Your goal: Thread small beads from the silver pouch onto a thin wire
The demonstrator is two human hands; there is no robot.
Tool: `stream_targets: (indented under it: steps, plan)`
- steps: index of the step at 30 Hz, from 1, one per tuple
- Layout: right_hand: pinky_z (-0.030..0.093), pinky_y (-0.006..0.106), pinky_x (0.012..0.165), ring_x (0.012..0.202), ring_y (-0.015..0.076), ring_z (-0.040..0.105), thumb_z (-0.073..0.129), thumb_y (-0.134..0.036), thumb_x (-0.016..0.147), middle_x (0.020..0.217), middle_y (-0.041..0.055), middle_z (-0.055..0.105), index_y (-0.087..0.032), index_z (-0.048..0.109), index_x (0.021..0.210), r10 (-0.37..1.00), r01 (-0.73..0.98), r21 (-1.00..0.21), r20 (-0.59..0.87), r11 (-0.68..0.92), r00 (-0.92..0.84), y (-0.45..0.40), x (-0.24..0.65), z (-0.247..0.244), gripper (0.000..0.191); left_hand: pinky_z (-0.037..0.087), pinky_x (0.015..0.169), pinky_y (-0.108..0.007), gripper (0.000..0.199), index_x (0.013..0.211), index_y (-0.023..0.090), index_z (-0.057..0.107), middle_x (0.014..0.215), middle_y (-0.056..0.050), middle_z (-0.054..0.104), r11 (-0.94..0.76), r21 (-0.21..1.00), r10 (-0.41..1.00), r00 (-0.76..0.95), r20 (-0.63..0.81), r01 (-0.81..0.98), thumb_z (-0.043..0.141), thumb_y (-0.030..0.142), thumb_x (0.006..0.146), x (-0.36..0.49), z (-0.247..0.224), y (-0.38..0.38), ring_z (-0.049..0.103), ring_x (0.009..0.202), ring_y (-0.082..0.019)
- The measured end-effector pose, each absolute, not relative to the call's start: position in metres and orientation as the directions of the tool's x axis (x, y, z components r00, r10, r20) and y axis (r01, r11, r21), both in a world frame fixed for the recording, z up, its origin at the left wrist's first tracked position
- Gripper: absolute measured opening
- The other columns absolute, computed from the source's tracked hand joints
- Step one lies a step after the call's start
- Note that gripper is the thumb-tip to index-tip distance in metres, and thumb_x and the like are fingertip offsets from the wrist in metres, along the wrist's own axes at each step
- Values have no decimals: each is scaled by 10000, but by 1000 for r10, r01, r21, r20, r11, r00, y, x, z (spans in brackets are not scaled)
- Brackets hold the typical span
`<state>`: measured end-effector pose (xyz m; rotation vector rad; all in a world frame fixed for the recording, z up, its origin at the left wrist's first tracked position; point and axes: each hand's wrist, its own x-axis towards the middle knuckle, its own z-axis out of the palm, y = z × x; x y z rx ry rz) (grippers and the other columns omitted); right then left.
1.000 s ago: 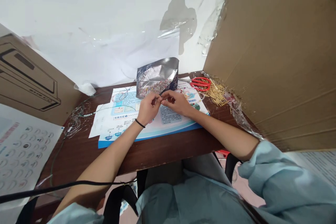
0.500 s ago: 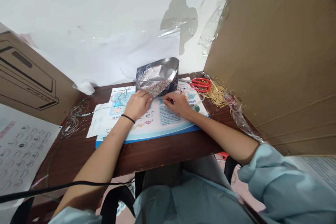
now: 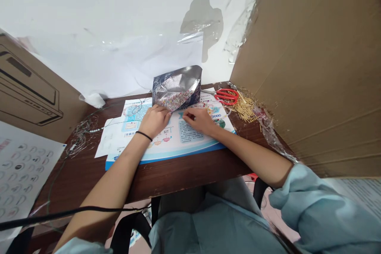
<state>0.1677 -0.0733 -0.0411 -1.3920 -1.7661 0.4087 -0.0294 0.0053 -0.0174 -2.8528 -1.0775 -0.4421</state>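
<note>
Two bare hands now sit apart near the middle of the frame, where a second ago their fingertips met in front of the bag. The left hand has shifted to the lower left edge of the open, silver-lined bag, its fingers at or just in front of that edge; I cannot tell whether its grip is closed on anything. The right hand is low over the printed sheet, just below the bag's right part, its grip drawn together at thumb and forefinger; whether something fine is pinched there is too small to tell. The split suggests that the hands have gone from joint work to separate roles, the left probably attending to the bag and the right keeping its place.

The bag leans upright at the centre of the frame, mouth toward the person, with many small mixed beads inside. Right of it lie red-handled scissors, touching a pile of thin golden sticks. At the left of the bench, a tangle of clear thread lies beside a short row of white beads. A cardboard box stands at the left of the frame.
</note>
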Motion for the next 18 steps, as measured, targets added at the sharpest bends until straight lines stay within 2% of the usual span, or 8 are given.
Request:
stream_targets:
  steps: [7,10,12,14,15,16,17,18]
  plan:
    - [421,259,690,654,115,536,585,-235,881,713,-8,645,-197,664,823,912,640,-686,405,346,-59,-73,168,-42,105,477,946,-490,401,937,114,768,988,-170,732,-775,154,621,693,366,613,399,270,941,-32,-21,10,627,943,-300]
    - [426,261,690,659,118,537,584,-231,879,720,-4,646,-196,663,826,916,640,-686,396,345,-69,-73,169,-42,102,463,1011,-493,337,951,131,772,1078,-157,725,-706,335,704,565,431,624,466,265,907,-30,-19,6,626,1049,-307]
    - [430,263,694,664,120,542,584,-226,877,725,0,650,-196,663,829,919,641,-688,388,341,-72,-73,169,-41,97,463,1043,-464,263,949,147,779,1113,-132,725,-597,551,801,407,438,582,552,244,861,-27,-14,3,634,1087,-291]
    - [432,266,697,667,123,550,584,-220,875,729,3,654,-194,664,830,921,643,-688,382,335,-72,-73,168,-41,96,493,1031,-410,187,918,156,781,1065,-101,738,-409,816,912,216,349,408,641,193,801,-22,-7,-1,660,1063,-254]
    - [432,267,698,667,123,553,583,-218,875,729,4,656,-193,665,830,921,643,-688,382,336,-72,-73,168,-41,96,516,1008,-374,166,904,153,776,1014,-88,744,-282,927,958,127,257,248,669,155,776,-19,-3,-3,674,1036,-229]
    - [432,268,701,670,124,558,583,-214,873,731,5,659,-192,666,830,920,640,-689,386,339,-72,-73,168,-41,96,538,977,-333,168,904,146,765,962,-75,744,-138,989,989,68,135,47,677,111,765,-16,1,-4,688,1001,-198]
    - [433,268,703,674,125,563,582,-211,871,733,6,661,-190,667,830,917,635,-691,392,345,-72,-73,168,-41,96,556,942,-284,178,908,134,750,914,-65,738,3,987,999,49,5,-163,660,63,772,-13,6,-6,698,956,-163]
    - [434,268,705,677,126,566,581,-210,870,735,7,663,-189,668,830,915,630,-693,397,350,-72,-73,168,-41,97,566,901,-229,190,915,123,732,877,-56,729,129,932,991,69,-112,-338,628,21,792,-11,10,-8,702,907,-128]
